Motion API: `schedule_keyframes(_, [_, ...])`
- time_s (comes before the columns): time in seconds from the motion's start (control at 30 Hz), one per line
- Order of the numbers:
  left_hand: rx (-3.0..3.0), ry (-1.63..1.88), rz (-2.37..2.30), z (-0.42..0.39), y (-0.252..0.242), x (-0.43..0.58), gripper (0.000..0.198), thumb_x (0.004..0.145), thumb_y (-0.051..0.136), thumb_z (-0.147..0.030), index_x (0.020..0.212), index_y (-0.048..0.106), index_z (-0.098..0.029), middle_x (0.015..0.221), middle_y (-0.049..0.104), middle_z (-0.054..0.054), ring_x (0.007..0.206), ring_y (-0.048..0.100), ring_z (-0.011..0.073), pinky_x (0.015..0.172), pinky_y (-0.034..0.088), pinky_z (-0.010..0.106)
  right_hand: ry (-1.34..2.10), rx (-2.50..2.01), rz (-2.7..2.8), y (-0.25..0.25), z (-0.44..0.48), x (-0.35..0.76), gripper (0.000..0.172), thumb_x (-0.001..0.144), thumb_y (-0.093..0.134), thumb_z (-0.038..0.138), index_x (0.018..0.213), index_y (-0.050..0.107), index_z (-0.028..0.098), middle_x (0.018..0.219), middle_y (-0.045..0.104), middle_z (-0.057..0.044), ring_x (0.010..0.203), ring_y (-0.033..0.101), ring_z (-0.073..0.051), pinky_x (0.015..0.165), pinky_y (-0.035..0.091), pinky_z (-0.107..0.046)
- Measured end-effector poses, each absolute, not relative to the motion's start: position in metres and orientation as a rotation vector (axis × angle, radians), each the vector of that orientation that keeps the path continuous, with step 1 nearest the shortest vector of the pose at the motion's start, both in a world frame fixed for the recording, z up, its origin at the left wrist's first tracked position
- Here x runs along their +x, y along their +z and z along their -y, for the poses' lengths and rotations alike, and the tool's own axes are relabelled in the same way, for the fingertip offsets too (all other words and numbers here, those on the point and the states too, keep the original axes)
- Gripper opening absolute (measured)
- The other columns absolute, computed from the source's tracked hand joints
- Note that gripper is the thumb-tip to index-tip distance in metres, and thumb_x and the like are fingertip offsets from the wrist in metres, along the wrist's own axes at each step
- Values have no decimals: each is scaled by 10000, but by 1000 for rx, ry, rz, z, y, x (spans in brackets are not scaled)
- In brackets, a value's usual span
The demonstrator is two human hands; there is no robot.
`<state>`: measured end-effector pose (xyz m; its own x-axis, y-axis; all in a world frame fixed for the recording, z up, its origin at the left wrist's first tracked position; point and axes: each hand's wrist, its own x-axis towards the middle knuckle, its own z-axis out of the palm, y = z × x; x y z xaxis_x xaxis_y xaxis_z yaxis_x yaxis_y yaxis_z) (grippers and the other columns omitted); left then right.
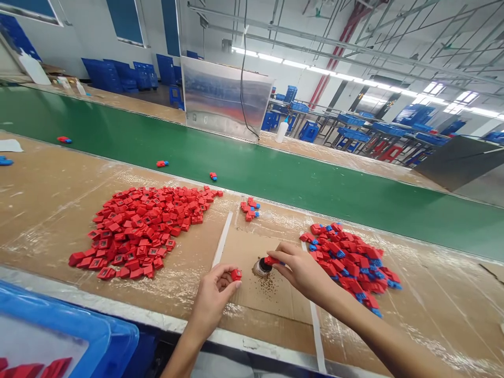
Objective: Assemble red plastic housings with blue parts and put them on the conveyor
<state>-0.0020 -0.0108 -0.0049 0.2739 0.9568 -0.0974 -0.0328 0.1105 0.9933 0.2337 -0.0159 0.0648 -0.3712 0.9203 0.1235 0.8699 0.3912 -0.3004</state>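
My left hand (pixel 212 296) pinches a small red plastic part (pixel 236 274) between thumb and fingertips. My right hand (pixel 301 270) holds another red part (pixel 271 260) by its end, right at the mouth of a small round jar (pixel 262 266) with dark contents. The jar stands on a cardboard sheet (pixel 255 278) strewn with dark specks (pixel 268 287). A large heap of red parts (pixel 136 231) lies to the left of my hands. To the right, close to my right hand, lies a heap of red parts with blue pieces (pixel 350 262).
A small cluster of red-and-blue parts (pixel 250 209) sits beyond the cardboard. Several loose parts lie on a green conveyor belt (pixel 236 168) behind the bench. A blue bin (pixel 59 336) holding red parts sits at the near left, below the bench edge (pixel 118 307).
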Motion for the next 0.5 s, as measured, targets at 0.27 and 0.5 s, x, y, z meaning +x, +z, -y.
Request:
schedule_keyframes(0.27, [1084, 939, -788, 17, 3, 7, 268, 856, 625, -321, 1087, 601, -185, 1003, 680, 65, 922, 632, 188, 840, 503, 312, 247, -1551, 2308, 81, 20, 239, 226, 944, 497, 212, 1121, 633, 181, 944, 626, -78, 830, 616, -200, 728, 494, -326])
schedule_keyframes(0.5, [1036, 835, -695, 24, 3, 16, 217, 857, 636, -302, 1026, 642, -166, 953, 701, 68, 902, 629, 175, 814, 480, 268, 479, -1459, 2137, 81, 43, 224, 241, 945, 515, 235, 1172, 592, 206, 975, 629, -61, 868, 614, -175, 768, 490, -301])
